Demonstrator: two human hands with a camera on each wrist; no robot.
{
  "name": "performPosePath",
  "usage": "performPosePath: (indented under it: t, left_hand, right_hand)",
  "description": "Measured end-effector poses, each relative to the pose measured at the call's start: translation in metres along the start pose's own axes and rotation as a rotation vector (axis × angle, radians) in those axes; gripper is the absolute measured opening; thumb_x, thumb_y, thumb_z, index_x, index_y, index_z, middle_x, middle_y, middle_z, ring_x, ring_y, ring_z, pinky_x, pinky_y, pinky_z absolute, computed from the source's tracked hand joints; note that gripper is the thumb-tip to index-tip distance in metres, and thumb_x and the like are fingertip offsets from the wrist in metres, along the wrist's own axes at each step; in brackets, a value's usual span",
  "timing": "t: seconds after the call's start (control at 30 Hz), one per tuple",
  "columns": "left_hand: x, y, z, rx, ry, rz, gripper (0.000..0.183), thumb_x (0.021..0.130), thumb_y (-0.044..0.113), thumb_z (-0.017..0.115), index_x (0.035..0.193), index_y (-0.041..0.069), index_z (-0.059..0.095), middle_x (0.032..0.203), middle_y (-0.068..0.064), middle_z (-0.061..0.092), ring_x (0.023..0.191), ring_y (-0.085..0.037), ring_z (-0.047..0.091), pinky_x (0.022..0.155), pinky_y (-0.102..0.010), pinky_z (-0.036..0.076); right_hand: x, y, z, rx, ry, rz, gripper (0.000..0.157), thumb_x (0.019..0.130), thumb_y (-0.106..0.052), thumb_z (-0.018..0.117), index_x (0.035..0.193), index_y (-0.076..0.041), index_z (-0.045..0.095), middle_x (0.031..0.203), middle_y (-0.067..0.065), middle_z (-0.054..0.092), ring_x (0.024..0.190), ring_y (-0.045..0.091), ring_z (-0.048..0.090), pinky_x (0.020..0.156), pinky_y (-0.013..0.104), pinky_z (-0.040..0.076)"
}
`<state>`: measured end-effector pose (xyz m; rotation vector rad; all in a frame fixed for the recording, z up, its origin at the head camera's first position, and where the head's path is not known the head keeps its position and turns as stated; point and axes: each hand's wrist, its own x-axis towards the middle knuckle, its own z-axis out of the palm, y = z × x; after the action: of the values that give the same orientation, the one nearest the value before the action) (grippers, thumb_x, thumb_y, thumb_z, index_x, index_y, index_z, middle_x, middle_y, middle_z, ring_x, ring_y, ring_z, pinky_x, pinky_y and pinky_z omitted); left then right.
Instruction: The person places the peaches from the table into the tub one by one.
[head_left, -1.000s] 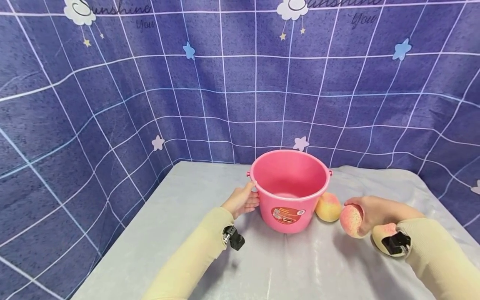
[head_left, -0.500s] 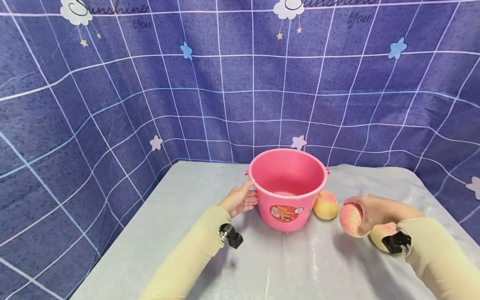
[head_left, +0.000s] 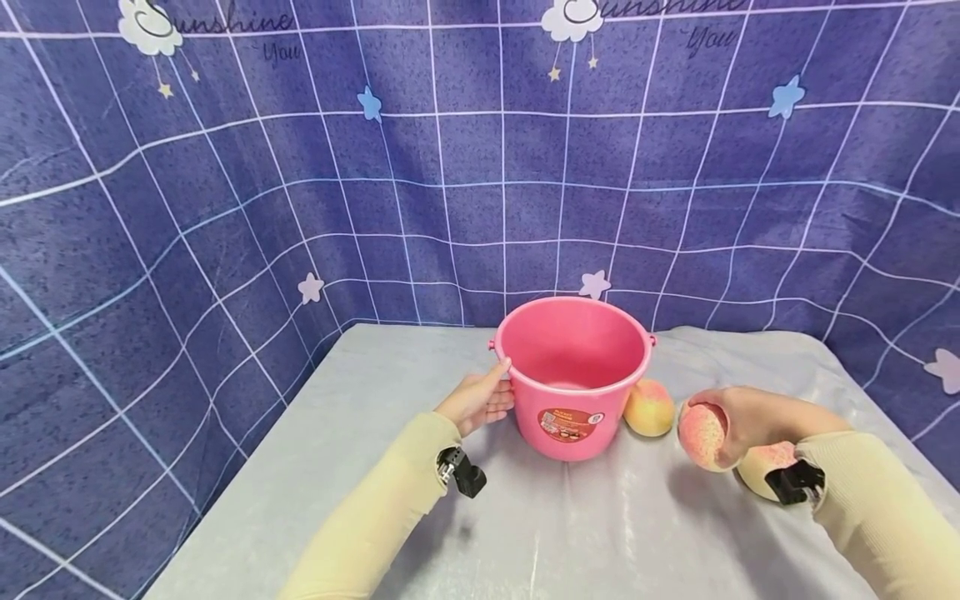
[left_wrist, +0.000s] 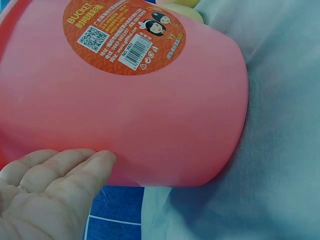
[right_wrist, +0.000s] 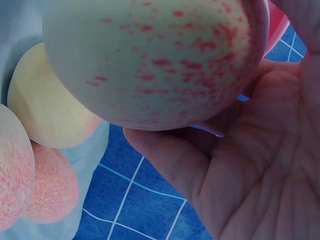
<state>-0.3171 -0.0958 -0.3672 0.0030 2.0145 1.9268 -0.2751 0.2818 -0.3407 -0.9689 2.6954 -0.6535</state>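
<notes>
A pink bucket with a round orange label stands upright on the cloth-covered table. My left hand holds it at its left side, thumb at the rim and fingers along the outer wall; the left wrist view shows these fingers against the pink side. To the bucket's right, my right hand grips a speckled pink and pale peach, raised over the table with its shadow below. A yellow and pink peach sits close by the bucket's right side. Another peach lies partly hidden under my right wrist.
In the right wrist view, a yellowish peach, a pale speckled one and a pink one lie bunched together. A blue gridded curtain hangs behind and left of the grey table cloth.
The head view has shifted slightly, so the bucket and peaches appear a little further left. Both hands keep their holds, and the right hand stays almost in place with its peach.
</notes>
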Motion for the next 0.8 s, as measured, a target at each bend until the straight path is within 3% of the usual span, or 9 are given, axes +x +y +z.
performPosePath:
  t: [0.3, 0.8]
  left_hand:
    - [0.0016, 0.0016, 0.0006, 0.036, -0.014, -0.001, 0.072, 0.097, 0.041, 0.043, 0.131, -0.022, 0.038, 0.130, -0.038, 0.047, 0.122, -0.044, 0.049, 0.104, -0.049, 0.038]
    - [0.0004, -0.0010, -0.0024, 0.001, -0.027, 0.008, 0.069, 0.100, 0.041, 0.042, 0.131, -0.020, 0.040, 0.128, -0.036, 0.050, 0.121, -0.043, 0.051, 0.104, -0.050, 0.037]
  right_hand:
    - [0.0009, -0.0017, -0.0006, -0.014, 0.011, 0.018, 0.068, 0.052, -0.008, 0.082, 0.113, 0.009, 0.058, 0.093, -0.001, 0.062, 0.080, 0.010, 0.054, 0.070, 0.028, 0.047]
    - [0.0053, -0.0059, -0.0014, -0.094, 0.063, 0.003, 0.074, 0.052, -0.015, 0.084, 0.114, 0.014, 0.055, 0.093, 0.003, 0.063, 0.080, 0.011, 0.056, 0.071, 0.031, 0.049]
